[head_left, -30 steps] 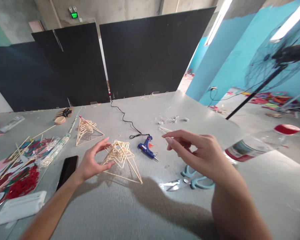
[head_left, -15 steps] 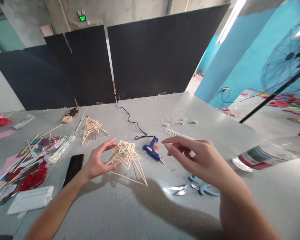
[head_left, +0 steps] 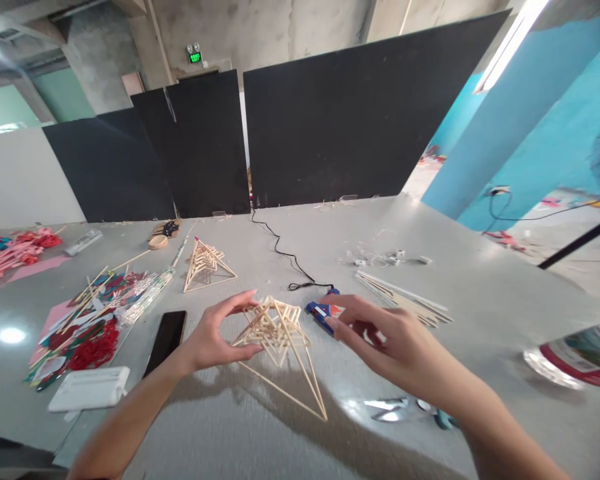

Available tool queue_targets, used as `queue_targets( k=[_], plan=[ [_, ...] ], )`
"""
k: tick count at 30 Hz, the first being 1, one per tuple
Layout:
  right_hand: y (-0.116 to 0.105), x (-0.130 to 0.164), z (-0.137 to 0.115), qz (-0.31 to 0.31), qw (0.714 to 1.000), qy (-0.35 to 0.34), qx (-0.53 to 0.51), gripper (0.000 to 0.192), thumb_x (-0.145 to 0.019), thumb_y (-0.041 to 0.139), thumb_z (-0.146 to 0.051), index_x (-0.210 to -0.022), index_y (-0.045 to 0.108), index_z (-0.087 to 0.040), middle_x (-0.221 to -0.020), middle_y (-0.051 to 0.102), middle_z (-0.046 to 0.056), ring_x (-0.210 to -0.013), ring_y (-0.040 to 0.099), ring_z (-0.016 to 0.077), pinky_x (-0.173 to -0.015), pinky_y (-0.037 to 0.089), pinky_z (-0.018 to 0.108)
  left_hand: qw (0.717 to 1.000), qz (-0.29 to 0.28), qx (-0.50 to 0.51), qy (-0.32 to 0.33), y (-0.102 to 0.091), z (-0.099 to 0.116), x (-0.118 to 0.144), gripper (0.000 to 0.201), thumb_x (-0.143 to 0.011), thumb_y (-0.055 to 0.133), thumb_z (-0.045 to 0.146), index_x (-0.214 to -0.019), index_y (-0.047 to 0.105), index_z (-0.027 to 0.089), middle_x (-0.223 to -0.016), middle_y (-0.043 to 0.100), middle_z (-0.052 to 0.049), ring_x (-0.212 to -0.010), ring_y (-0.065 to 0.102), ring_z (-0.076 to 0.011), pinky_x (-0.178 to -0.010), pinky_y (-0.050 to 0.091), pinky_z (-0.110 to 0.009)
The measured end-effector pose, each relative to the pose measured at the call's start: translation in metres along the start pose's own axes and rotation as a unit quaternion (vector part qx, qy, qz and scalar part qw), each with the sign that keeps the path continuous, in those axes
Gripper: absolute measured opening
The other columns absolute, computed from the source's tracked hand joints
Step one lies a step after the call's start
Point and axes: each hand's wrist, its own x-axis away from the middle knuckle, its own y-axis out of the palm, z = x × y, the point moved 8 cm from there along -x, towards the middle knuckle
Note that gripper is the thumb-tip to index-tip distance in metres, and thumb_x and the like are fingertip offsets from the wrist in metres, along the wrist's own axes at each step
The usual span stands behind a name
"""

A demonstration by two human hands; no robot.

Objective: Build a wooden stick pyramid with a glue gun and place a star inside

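Note:
My left hand point(head_left: 210, 340) is closed around the left side of a pyramid-like frame of thin wooden sticks point(head_left: 279, 327), thumb below and fingers above. One long stick triangle of it reaches toward me over the table. My right hand point(head_left: 397, 333) is at a blue glue gun point(head_left: 320, 315), its thumb and forefinger apart and curved; the hand hides part of the gun. Whether the fingertips touch the gun I cannot tell. Scissors with blue-green handles point(head_left: 393, 408) lie under my right forearm, partly covered. A second stick pyramid point(head_left: 205, 263) stands farther back.
Loose sticks point(head_left: 405, 300) lie behind my right hand. A bottle point(head_left: 580, 360) stands at the right. A phone point(head_left: 165, 340), a white box point(head_left: 89, 388) and craft materials point(head_left: 95, 343) lie at the left. The gun's black cord point(head_left: 280, 250) runs to the black panels point(head_left: 330, 133).
My right hand has come to the glue gun, which it now partly covers. My left hand keeps hold of the stick frame. The view has shifted, so things appear farther right and lower.

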Motion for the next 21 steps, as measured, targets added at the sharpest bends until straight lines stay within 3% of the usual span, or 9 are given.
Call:
queue_targets(
  k=[5,10,16,21],
  plan=[
    [0.023,-0.002,-0.010,-0.025,0.998,-0.055,-0.018,0.039,-0.108,0.053,-0.033,-0.144,0.060,-0.024,-0.062,0.056,-0.006,-0.052,0.046,0.0094,-0.055,0.039,0.028,0.999,-0.034,0.011,0.003,0.009,0.004,0.002,0.092,-0.076,0.092,0.035,-0.156,0.046,0.029,-0.139,0.068,-0.011,-0.124,0.069,-0.0284,-0.114,0.057,-0.054],
    [0.028,-0.004,-0.025,-0.009,0.994,-0.105,-0.036,0.041,-0.108,0.050,-0.029,-0.147,0.059,-0.020,-0.060,0.057,-0.007,-0.047,0.038,0.0076,-0.051,0.034,0.027,0.999,-0.035,0.003,0.013,0.012,0.008,0.003,0.092,-0.076,0.092,0.033,-0.156,0.046,0.031,-0.138,0.069,-0.010,-0.122,0.070,-0.0278,-0.112,0.057,-0.052],
    [0.037,-0.007,-0.038,-0.032,0.990,-0.135,-0.027,0.045,-0.109,0.050,-0.028,-0.153,0.054,-0.015,-0.064,0.063,-0.004,-0.048,0.045,0.0076,-0.053,0.035,0.026,0.999,-0.031,0.005,0.025,0.013,0.011,0.003,0.093,-0.075,0.092,0.033,-0.156,0.046,0.034,-0.137,0.070,-0.008,-0.121,0.071,-0.0265,-0.111,0.058,-0.050],
    [0.038,-0.005,-0.041,-0.013,0.987,-0.157,-0.017,0.046,-0.107,0.053,-0.025,-0.152,0.054,-0.013,-0.062,0.063,-0.006,-0.049,0.050,0.0080,-0.054,0.037,0.026,0.999,-0.021,0.030,0.009,0.011,0.007,0.002,0.100,-0.075,0.093,0.033,-0.160,0.040,0.031,-0.137,0.069,-0.009,-0.123,0.070,-0.0274,-0.116,0.055,-0.054]
  ],
)
